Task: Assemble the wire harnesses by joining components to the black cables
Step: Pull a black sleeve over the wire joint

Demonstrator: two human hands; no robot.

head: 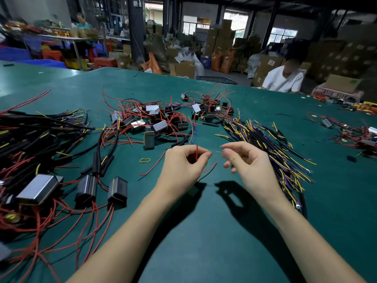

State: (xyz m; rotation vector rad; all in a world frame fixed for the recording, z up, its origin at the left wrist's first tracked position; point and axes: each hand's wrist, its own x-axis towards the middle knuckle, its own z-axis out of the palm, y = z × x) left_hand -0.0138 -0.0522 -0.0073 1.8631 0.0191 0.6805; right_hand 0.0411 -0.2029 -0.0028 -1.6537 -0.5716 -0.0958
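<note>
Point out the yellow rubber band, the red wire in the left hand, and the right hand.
yellow rubber band [145,160], head view, on its loop.
red wire [197,149], head view, on its upper end above the fingers.
right hand [247,160], head view, on its back.

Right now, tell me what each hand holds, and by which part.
The left hand pinches a red wire near its upper end. The right hand pinches a thin wire end at its fingertips; which wire it is cannot be told.
</note>
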